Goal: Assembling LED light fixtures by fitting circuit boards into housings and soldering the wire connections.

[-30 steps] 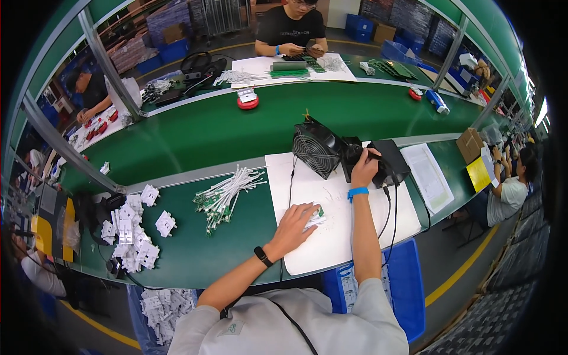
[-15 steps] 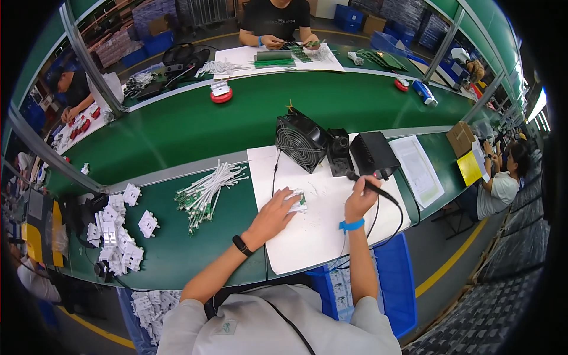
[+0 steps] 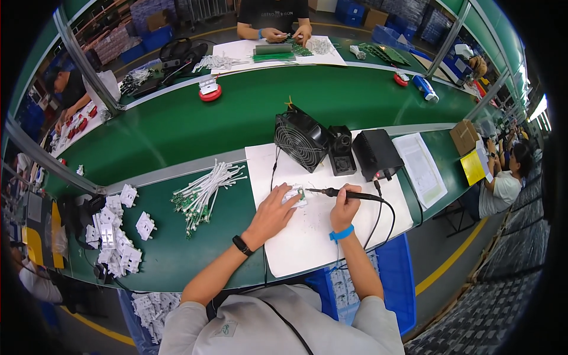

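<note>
My left hand [image 3: 274,214], with a black band on its wrist, lies over a small white plastic housing [image 3: 294,194] and holds it down on the white sheet. A bit of green circuit board [image 3: 301,194] shows at the housing's right side; my fingers hide the rest. My right hand [image 3: 344,212], with a blue wrist strap, is closed round the handle of a soldering iron [image 3: 326,191]. The iron points left, its tip close to the green board; whether it touches I cannot tell. Behind stand an iron stand [image 3: 341,155], a black fan [image 3: 300,141] and a black box-shaped station [image 3: 377,155].
Left lie a bundle of white wires with green ends [image 3: 208,192] and a pile of white housings [image 3: 116,239]. Papers [image 3: 420,168] lie right. A green conveyor belt [image 3: 260,97] carries red round holders [image 3: 210,93]. Across it, a person handles green boards. A blue bin [image 3: 397,284] stands below.
My right hand has brought the soldering iron from beside the stand down and left to the housing. My left hand stays put. The red holder on the belt has shifted left.
</note>
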A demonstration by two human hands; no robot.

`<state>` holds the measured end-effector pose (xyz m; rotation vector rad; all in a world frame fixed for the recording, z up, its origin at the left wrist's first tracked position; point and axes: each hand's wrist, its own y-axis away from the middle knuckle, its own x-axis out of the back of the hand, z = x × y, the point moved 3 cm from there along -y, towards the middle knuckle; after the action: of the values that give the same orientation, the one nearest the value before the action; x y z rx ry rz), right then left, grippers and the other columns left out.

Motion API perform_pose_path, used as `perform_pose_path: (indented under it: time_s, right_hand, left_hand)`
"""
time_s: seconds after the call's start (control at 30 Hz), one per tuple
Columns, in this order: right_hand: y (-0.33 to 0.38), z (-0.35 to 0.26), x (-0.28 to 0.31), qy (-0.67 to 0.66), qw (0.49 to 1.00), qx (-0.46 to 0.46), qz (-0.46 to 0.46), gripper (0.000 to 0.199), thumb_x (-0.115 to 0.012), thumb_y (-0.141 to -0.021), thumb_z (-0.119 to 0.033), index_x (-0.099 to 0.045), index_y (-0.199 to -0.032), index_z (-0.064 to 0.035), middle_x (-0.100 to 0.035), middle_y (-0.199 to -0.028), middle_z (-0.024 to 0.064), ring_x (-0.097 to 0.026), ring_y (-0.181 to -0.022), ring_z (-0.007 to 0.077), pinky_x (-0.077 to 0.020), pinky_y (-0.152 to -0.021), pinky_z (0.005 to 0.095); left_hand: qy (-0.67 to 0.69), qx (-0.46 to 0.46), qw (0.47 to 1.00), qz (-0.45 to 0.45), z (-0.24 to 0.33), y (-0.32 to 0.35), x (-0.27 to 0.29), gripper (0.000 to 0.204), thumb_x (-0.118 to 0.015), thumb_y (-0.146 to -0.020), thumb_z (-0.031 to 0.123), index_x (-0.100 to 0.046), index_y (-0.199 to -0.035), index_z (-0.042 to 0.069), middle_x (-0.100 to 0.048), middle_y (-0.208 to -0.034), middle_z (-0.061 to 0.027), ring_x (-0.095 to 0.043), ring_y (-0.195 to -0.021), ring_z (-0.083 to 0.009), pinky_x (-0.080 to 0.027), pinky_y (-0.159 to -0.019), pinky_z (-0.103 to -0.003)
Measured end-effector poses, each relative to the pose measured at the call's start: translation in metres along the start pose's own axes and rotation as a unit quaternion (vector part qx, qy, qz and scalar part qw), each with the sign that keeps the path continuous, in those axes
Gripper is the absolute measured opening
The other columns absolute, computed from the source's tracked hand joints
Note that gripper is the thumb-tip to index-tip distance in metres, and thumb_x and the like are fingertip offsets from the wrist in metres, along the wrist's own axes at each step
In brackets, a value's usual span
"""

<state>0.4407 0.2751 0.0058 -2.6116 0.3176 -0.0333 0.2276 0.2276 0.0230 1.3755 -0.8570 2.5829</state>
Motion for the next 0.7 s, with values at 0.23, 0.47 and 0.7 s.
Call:
perform_pose_path:
  time_s: [0.23, 0.47, 0.7]
  right_hand:
    - [-0.0027, 0.0058, -0.0031, -0.009, 1.000, -0.019, -0.019, 0.002, -0.053, -0.102, -0.005, -0.052, -0.102, -0.0033, -0.048, -0.082, -0.0011, -0.039, -0.070, 0.0054, -0.0331, -0.061, 0.0227]
    - [-0.0040, 0.0079, -0.0024, -0.004, 0.998, -0.035, -0.043, 0.006, -0.058, -0.101, -0.004, -0.053, -0.104, -0.0015, -0.053, -0.084, 0.0009, -0.047, -0.070, 0.0051, -0.0394, -0.062, 0.0204]
    - [-0.0039, 0.0047, -0.0028, 0.021, 0.999, -0.025, -0.011, 0.005, -0.057, -0.102, -0.006, -0.054, -0.102, -0.0018, -0.051, -0.081, 0.0000, -0.044, -0.070, 0.0055, -0.0374, -0.061, 0.0221]
  left_hand:
    - [0.005, 0.010, 1.000, 0.016, -0.0025, -0.0036, -0.0016, 0.040, -0.071, -0.090, 0.011, -0.064, -0.129, 0.008, -0.056, -0.134, -0.0206, -0.052, -0.131, -0.0393, -0.044, -0.113, -0.047]
    - [0.029, 0.028, 0.999, 0.012, -0.0014, -0.0032, 0.0000, 0.039, -0.071, -0.089, 0.010, -0.064, -0.128, 0.007, -0.055, -0.135, -0.0208, -0.053, -0.130, -0.0399, -0.044, -0.113, -0.046]
    - [0.027, 0.015, 0.999, 0.024, -0.0024, -0.0019, -0.0023, 0.039, -0.071, -0.090, 0.010, -0.064, -0.128, 0.007, -0.055, -0.135, -0.0204, -0.052, -0.130, -0.0396, -0.043, -0.114, -0.046]
